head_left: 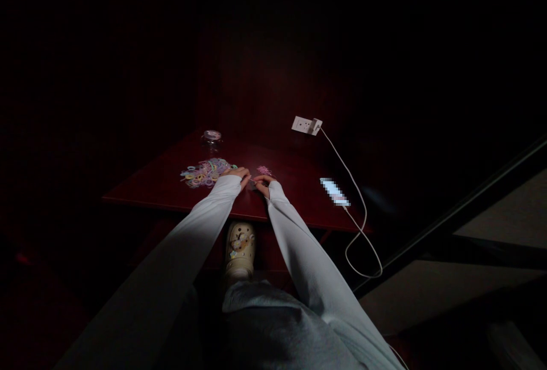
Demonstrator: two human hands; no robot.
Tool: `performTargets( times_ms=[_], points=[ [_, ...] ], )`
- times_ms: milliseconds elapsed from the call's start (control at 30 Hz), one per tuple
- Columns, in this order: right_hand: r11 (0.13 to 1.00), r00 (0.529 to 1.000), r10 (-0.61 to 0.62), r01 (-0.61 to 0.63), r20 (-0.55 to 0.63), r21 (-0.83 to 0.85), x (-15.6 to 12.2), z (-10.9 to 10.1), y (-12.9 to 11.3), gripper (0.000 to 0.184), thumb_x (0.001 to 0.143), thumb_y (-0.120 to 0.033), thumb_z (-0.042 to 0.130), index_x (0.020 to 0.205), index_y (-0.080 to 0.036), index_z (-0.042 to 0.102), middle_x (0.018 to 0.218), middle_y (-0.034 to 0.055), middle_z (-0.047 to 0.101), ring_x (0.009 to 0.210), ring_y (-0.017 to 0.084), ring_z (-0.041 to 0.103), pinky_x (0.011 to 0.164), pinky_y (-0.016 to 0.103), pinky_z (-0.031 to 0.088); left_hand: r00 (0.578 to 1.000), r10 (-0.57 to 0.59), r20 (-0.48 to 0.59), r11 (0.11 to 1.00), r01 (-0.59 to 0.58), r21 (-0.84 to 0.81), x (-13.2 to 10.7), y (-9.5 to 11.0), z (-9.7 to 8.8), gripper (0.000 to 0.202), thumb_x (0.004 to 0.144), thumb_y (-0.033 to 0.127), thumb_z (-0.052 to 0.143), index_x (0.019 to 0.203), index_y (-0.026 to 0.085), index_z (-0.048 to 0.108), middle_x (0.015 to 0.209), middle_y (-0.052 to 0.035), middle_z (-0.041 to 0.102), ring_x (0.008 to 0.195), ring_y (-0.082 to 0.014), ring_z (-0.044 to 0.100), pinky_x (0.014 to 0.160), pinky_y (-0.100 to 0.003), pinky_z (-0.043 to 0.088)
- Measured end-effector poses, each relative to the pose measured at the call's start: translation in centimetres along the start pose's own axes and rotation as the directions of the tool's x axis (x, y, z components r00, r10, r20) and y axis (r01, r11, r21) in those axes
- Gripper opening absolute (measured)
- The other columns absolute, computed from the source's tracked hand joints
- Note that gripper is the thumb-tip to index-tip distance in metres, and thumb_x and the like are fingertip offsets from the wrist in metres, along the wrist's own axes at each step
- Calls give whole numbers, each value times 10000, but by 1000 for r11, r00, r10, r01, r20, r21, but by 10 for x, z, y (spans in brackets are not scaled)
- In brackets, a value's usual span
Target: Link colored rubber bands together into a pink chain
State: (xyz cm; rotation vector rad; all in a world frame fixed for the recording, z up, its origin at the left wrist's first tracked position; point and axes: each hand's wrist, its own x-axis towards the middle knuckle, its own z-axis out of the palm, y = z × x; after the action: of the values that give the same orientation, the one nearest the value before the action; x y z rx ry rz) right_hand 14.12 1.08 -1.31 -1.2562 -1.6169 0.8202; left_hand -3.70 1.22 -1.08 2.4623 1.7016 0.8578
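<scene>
Resting on the tabletop right of the pile of coloured bands: left hand at the pile's edge, right hand farther right, near a small pink clump, either grip too dim to tell.

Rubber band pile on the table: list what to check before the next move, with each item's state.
1. Rubber band pile within reach: ok, left hand lies right beside it.
2. Right hand near the pink piece: ok, just beside it.
3. What the fingers grip: cannot tell, too dark.
4. Jar upright behind the pile: ok.
5. Cable clear of both hands: ok, it runs well off to the right.
6. Lighting on the table: not ok, very dim.
</scene>
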Motion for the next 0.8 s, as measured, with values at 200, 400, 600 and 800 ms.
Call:
performTargets(
  times_ms=[200, 400, 600, 800],
  points=[
    [1000, 999, -12, 12, 33, 12, -1, -1, 2, 90, 791, -283, 784, 801, -216, 725, 682, -39, 605, 657, 132, 499, 687, 273, 448, 999, 25, -29, 999, -26, -44, 0, -6, 3, 214, 1028, 260, 522, 1041, 239, 734, 1154, -88, 799, 1134, -263, 712, 1048, -391, 514],
    [1000, 1000, -12, 13, 21, -27, 1, -1, 7, 51, 807, -244, 783, 814, -219, 739, 752, -22, 650, 702, 146, 530, 719, 287, 451, 997, 75, -5, 997, -75, -34, 2, -8, 12, 234, 1041, 279, 530, 1054, 254, 763, 1144, -60, 796, 1067, -242, 722, 1002, -367, 509],
    [998, 999, -39, 40, 23, -54, 1, -1, 8, 52, 786, -235, 759, 749, -227, 723, 729, -16, 673, 698, 150, 532, 707, 287, 459, 998, 40, -58, 999, -40, 1, 7, -10, 23, 220, 1034, 275, 539, 1036, 249, 757, 1107, -56, 793, 1060, -242, 716, 957, -355, 505],
    [998, 999, -35, 36, 21, -51, -1, -2, 5, 87, 766, -156, 691, 716, -222, 720, 694, -13, 666, 665, 149, 523, 700, 296, 465, 997, 26, -73, 1000, -27, -15, 4, -7, 19, 201, 1032, 271, 548, 989, 243, 742, 1065, -56, 781, 1023, -234, 706, 962, -345, 503]
  ],
)
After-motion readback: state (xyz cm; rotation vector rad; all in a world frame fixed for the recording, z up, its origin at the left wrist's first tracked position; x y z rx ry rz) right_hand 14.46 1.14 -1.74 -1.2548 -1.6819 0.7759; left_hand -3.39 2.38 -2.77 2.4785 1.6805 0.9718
